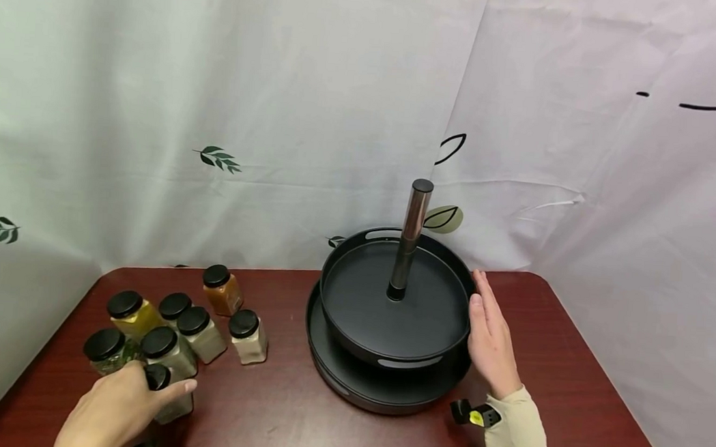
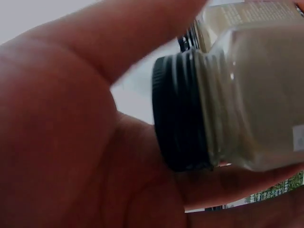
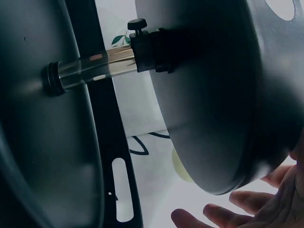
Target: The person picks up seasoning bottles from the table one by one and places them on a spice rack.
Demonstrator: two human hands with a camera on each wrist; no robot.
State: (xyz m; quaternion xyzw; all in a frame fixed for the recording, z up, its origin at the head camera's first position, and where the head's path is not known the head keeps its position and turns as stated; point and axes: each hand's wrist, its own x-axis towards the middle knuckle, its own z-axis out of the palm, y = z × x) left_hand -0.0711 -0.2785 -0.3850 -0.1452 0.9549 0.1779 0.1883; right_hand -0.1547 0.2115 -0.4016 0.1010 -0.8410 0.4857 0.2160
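Near the table's front left, my left hand (image 1: 114, 403) is round a square glass spice jar (image 1: 175, 410) with a black lid, filled with pale powder. In the left wrist view this jar (image 2: 266, 95) lies between the thumb above and the fingers below; the thumb tip is out of view. My right hand (image 1: 494, 334), fingers straight, rests against the right side of a black two-tier turntable rack. Its upper tray (image 1: 353, 305) has a metal post (image 1: 413, 227) rising from the centre, and its lower tray (image 1: 348, 380) sits on the table.
Several more black-lidded spice jars stand at the left, among them a yellow one (image 1: 139, 319), an orange-brown one (image 1: 226, 296) and a white one (image 1: 251, 345). A patterned white curtain (image 1: 309, 111) hangs behind the red-brown table (image 1: 247, 422).
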